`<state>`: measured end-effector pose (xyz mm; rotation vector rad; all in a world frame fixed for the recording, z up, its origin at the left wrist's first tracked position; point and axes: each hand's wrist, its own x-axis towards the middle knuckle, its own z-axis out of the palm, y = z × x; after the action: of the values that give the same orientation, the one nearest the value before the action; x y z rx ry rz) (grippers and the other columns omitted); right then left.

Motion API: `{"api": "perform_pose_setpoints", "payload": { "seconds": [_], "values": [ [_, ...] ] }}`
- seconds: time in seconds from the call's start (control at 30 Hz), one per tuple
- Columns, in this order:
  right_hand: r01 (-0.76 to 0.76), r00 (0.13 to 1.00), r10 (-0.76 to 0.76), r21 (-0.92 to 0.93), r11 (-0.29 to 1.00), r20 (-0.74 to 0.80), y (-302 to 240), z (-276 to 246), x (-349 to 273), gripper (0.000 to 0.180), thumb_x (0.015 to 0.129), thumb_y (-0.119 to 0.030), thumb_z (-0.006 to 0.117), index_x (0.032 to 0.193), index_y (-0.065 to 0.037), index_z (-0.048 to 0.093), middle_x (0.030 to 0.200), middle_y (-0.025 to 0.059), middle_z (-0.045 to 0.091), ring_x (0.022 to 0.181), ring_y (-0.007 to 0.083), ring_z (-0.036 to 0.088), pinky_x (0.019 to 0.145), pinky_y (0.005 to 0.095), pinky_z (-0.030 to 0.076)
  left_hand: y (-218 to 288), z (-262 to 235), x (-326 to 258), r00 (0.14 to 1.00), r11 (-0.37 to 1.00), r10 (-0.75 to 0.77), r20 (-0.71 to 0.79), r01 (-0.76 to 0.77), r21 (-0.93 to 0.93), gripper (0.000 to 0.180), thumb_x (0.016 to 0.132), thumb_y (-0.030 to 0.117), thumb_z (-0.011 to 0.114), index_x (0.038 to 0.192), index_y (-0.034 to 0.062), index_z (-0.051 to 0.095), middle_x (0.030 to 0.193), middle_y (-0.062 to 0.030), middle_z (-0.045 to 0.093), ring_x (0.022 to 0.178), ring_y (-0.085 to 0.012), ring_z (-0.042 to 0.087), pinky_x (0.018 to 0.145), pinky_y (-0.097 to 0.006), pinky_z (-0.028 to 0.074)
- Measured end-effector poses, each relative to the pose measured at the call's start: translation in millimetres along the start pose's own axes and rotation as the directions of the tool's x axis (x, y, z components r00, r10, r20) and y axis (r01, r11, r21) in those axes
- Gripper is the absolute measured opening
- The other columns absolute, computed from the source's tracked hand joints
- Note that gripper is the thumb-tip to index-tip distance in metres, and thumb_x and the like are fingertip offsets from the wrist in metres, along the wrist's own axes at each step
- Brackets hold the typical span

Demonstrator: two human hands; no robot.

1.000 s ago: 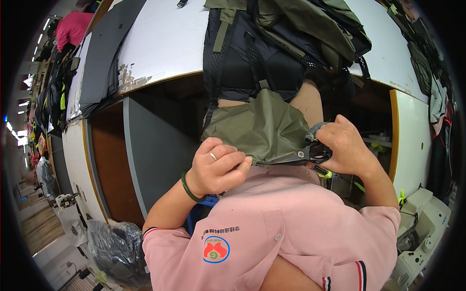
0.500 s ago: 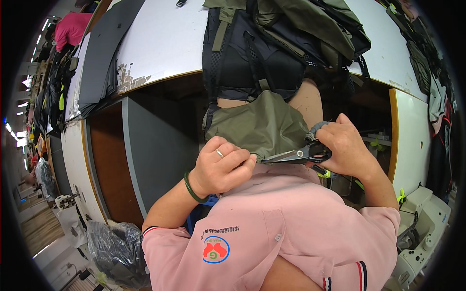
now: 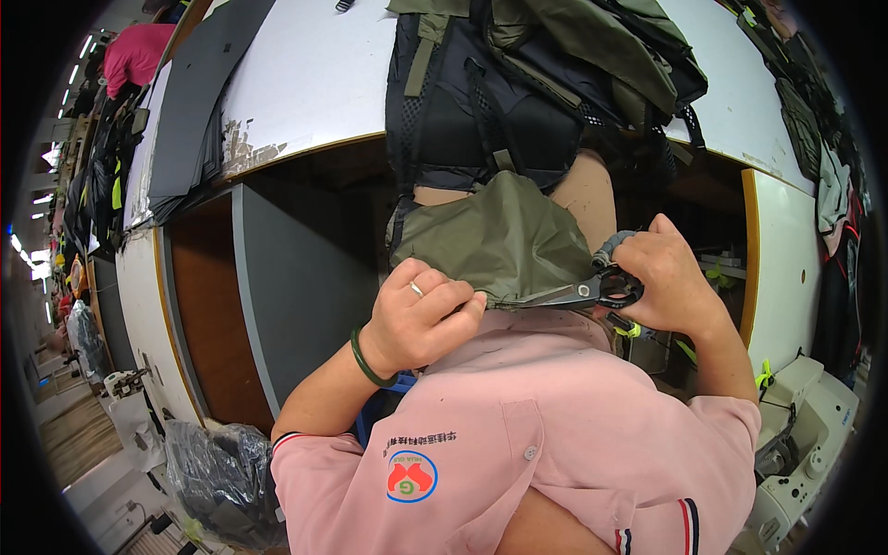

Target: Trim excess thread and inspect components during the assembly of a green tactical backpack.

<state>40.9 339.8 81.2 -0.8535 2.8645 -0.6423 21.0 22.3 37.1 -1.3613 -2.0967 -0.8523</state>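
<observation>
A black and olive-green backpack hangs over the table's front edge, its olive fabric draped down onto my lap. My left hand is closed on the lower edge of that fabric, thumb and fingers pinched together. In my right hand is a pair of scissors with black handles, its blades pointing left along the fabric's edge toward my left fingertips. A dark grey bunched band lies by my right fingers. Whether the blade tips touch the cloth, I cannot tell.
On the white tabletop, dark grey sheets lie at the left. Below are open compartments with a grey divider. A sewing machine stands at lower right, a plastic-wrapped bundle at lower left. Another person in pink is far left.
My right hand and the scissors have shifted slightly to the right, away from my left hand. My left hand keeps its pinch on the fabric, nearly still.
</observation>
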Motion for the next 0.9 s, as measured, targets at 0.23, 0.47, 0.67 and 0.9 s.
{"api": "perform_pose_setpoints", "payload": {
  "seconds": [0.23,0.47,0.67,0.9],
  "values": [
    [-0.007,0.999,0.007,0.022,1.0,0.037,-2.2,2.4,2.8,0.047,0.055,-0.035,0.09,0.067,-0.009,0.053,0.063,0.0055,0.054,0.061,0.0254,0.054,0.068,0.036,0.034,2.5,1.3,0.6,1.0,1.0,0.002,0.001,-0.002,-0.005,0.02,0.062,-0.004,0.077,0.076,0.0067,0.066,0.08,-0.0017,0.059,0.061,-0.0145,0.052,0.057,-0.029,0.038],
    [0.015,1.0,-0.015,-0.033,0.999,0.012,-4.1,8.8,4.8,0.037,0.059,-0.025,0.086,0.068,-0.009,0.053,0.063,0.0059,0.053,0.061,0.025,0.054,0.067,0.0361,0.034,5.3,-0.3,0.4,0.999,0.999,-0.03,0.037,0.029,0.016,0.015,0.074,0.001,0.073,0.076,0.0097,0.061,0.081,0.0,0.058,0.063,-0.0124,0.052,0.059,-0.028,0.04],
    [0.025,0.999,-0.027,-0.057,0.998,-0.038,-1.6,11.9,3.1,0.039,0.058,-0.026,0.086,0.069,-0.009,0.053,0.063,0.0059,0.053,0.061,0.0252,0.053,0.067,0.0364,0.035,5.5,0.6,0.4,0.999,0.999,-0.04,0.037,0.04,0.018,0.016,0.073,0.001,0.073,0.076,0.0096,0.061,0.081,-0.0005,0.059,0.062,-0.0126,0.052,0.059,-0.028,0.04],
    [0.039,0.999,-0.04,0.014,0.999,0.015,0.6,11.9,3.1,0.045,0.057,-0.029,0.09,0.07,-0.009,0.051,0.064,0.005,0.053,0.061,0.0252,0.053,0.067,0.0351,0.035,4.2,2.0,-0.3,0.998,0.999,-0.041,0.054,0.041,0.017,0.017,0.072,0.002,0.074,0.075,0.0088,0.059,0.082,-0.0012,0.059,0.062,-0.0131,0.052,0.059,-0.028,0.04]
  ]
}}
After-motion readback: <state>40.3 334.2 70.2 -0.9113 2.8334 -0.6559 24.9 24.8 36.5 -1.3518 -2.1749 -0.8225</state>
